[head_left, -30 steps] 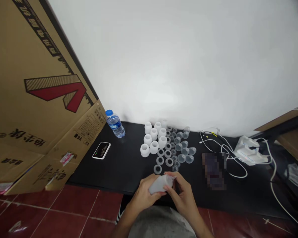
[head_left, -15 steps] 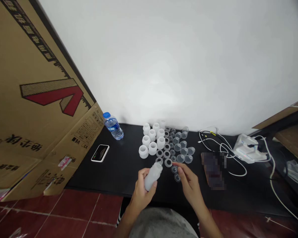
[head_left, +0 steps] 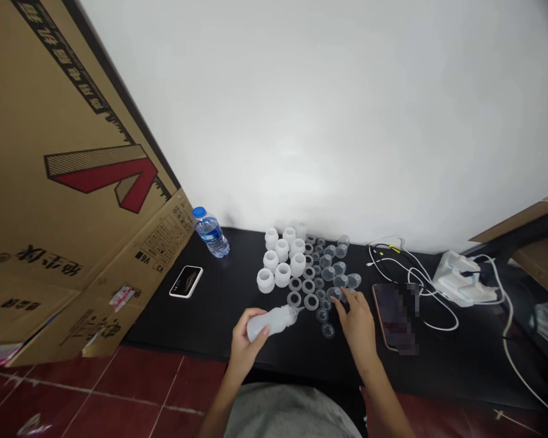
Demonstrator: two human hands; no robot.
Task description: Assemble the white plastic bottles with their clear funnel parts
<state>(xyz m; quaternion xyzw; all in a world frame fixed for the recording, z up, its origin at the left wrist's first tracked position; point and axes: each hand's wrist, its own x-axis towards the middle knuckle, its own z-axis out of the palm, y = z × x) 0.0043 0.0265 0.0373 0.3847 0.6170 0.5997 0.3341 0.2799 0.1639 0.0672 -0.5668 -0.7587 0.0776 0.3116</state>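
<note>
My left hand [head_left: 248,340] is wrapped around a white translucent squeeze bottle [head_left: 270,322], tilted over the table's front, its clear narrow tip pointing right. Over at the domed pieces, my right hand [head_left: 356,322] has its thumb and fingers bent around a clear domed cap [head_left: 347,295], partly hidden by the fingers. More clear domed caps [head_left: 327,273] lie beside and behind it. Left of them are small clear discs [head_left: 327,330] and flat translucent rings [head_left: 311,302]. Several white round jar-like pieces with open tops [head_left: 265,280] stand in rows farther left.
On the black table [head_left: 210,322] are a water bottle [head_left: 213,236], a white-framed device [head_left: 186,281], a phone [head_left: 391,319], and a white power strip [head_left: 461,280] with loose cables. A large cardboard box [head_left: 95,243] borders the left; a white wall [head_left: 301,121] rises behind.
My right hand has moved from the small discs right to the domed caps. The squeeze bottle in my left hand has tipped toward horizontal, and its clear tip now shows.
</note>
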